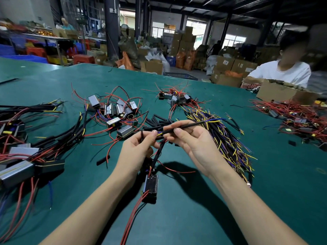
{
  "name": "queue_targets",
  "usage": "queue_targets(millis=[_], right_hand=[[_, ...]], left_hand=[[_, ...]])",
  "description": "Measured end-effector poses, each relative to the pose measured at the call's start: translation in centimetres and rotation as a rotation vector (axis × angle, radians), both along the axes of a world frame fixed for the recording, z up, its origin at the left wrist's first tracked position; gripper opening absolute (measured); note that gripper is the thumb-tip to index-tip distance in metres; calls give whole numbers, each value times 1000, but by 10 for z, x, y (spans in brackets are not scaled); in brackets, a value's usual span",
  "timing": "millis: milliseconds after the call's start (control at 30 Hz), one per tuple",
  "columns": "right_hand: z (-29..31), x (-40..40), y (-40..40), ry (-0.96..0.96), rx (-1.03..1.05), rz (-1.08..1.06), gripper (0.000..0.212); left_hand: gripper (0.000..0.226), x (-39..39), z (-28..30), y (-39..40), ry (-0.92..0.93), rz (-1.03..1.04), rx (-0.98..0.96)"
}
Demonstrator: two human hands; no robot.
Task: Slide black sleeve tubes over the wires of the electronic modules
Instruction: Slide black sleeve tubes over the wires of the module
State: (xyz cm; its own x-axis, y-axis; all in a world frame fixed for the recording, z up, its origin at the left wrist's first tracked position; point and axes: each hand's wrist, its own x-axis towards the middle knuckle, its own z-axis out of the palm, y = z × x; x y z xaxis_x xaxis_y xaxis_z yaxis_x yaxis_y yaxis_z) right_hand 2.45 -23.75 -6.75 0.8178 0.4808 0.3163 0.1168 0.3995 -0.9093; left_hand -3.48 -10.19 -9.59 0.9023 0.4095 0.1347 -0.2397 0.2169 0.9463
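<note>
Over the green table [194,209], my left hand [139,149] pinches the yellow and blue wires of an electronic module [150,186], which hangs below it with two red wires trailing toward me. My right hand [191,144] pinches a thin black sleeve tube [187,126] that points up and right, its near end at the wire tips by my left fingertips. Yellow and blue wire ends show beyond the tube's far end. A thicker black sleeve [158,152] runs from my hands down to the module.
Loose black sleeve pieces [159,121] lie just beyond my hands. Unsleeved modules [116,110] with red wires are piled at centre left, sleeved modules [23,156] at far left, and a wire bundle [226,138] at right. A person in white [281,73] works behind a cardboard box [281,93].
</note>
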Motion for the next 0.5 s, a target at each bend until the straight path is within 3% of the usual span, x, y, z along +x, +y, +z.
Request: queue_targets(millis=[167, 500], right_hand=[[2, 5, -3, 110, 127, -68, 16], [0, 11, -10, 247, 170, -17, 17]], left_hand=[[28, 1, 2, 2, 21, -29, -74], [19, 2, 0, 1, 17, -21, -89]])
